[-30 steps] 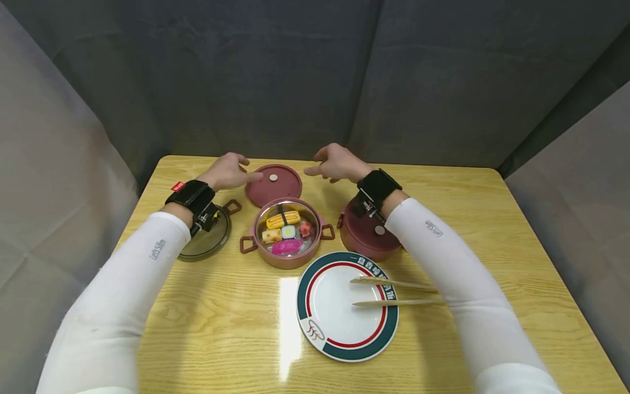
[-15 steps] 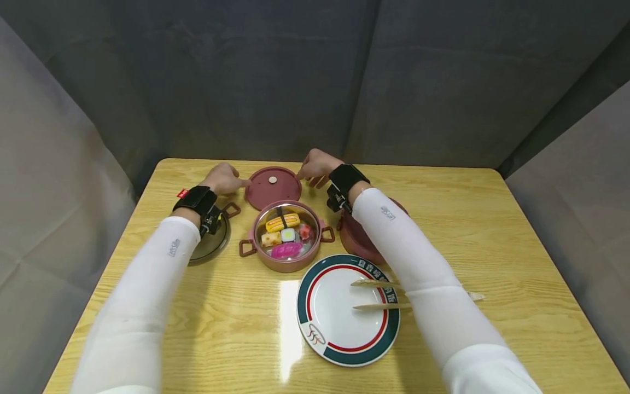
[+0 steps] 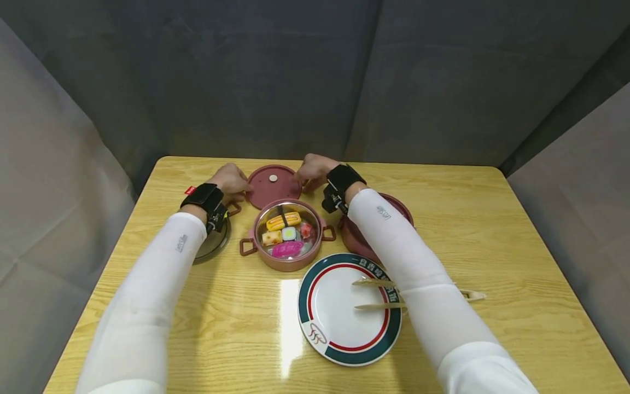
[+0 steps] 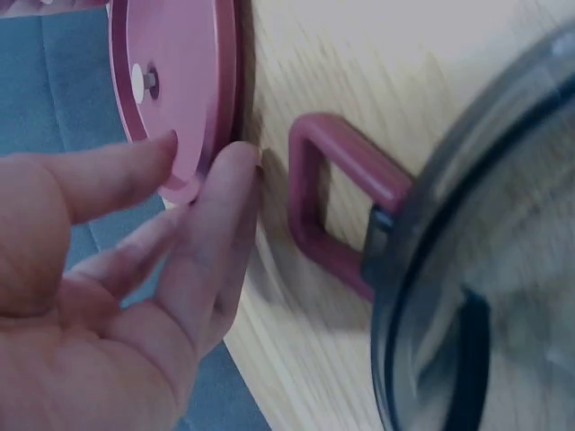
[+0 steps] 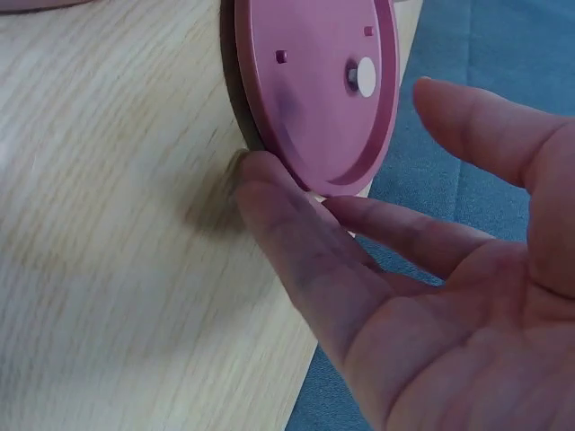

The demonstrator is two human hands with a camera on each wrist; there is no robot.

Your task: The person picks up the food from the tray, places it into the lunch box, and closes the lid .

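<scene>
A round pink lid (image 3: 273,189) lies flat at the back of the wooden table (image 3: 492,230). My left hand (image 3: 231,179) is at its left edge. In the left wrist view its thumb and index finger (image 4: 235,193) pinch the lid's rim (image 4: 171,72). My right hand (image 3: 310,168) is at the lid's right edge. The right wrist view shows its fingertips (image 5: 260,184) touching the rim of the lid (image 5: 314,99), with the thumb held just off it.
A pink pot (image 3: 287,235) with several toy sushi pieces stands just in front of the lid. A glass lid (image 3: 211,243) with a pink loop handle (image 4: 332,206) lies at the left. A second pink pot (image 3: 398,210) sits under my right forearm. Chopsticks (image 3: 379,295) rest on a striped plate (image 3: 339,323).
Both hands came down and inward from above the table to the pink lid's two sides. The left now pinches its rim and the right touches it.
</scene>
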